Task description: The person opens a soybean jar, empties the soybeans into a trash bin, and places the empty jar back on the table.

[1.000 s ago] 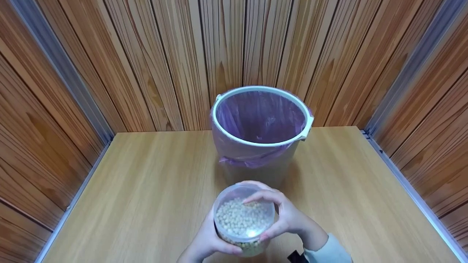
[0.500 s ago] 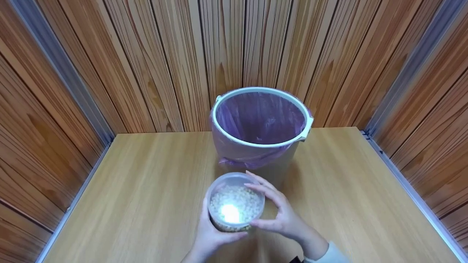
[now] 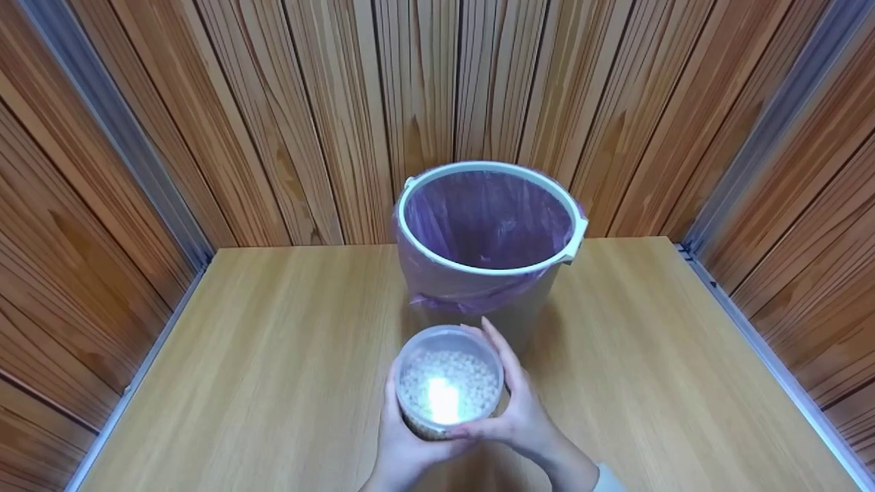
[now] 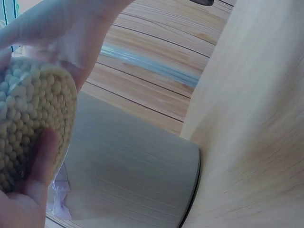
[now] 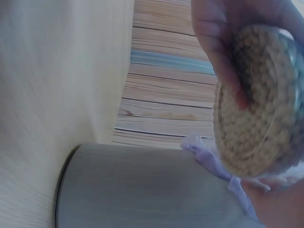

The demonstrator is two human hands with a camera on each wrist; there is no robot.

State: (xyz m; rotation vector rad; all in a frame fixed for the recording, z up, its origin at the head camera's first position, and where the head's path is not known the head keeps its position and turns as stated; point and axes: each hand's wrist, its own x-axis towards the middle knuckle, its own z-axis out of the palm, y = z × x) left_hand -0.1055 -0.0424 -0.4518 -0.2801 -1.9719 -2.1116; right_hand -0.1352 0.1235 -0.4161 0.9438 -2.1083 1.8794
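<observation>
A clear round plastic tub point(image 3: 427, 372) full of pale, round beans is held up in front of the bin in the head view. My left hand point(image 3: 410, 437) grips its left side and underside. On the right, my right hand point(image 3: 525, 413) holds the tub, thumb near the front rim and fingers around the far side. Bright glare lies over the top, and I cannot tell whether a clear lid covers it. In the left wrist view the tub point(image 4: 45, 111) is tilted, with a finger against its base. The right wrist view shows the beans through the tub's bottom point(image 5: 251, 128).
A light-coloured bin point(image 3: 492, 272) lined with a purple plastic bag stands behind the tub. Both stand over a wooden table point(image 3: 287, 355), with wood-panelled walls point(image 3: 328, 123) at the back and sides and metal strips along the corners.
The tub rose away from me, then shifted slightly right. My right hand's fingers went from over the tub's top to around its far side. The bin stayed in place.
</observation>
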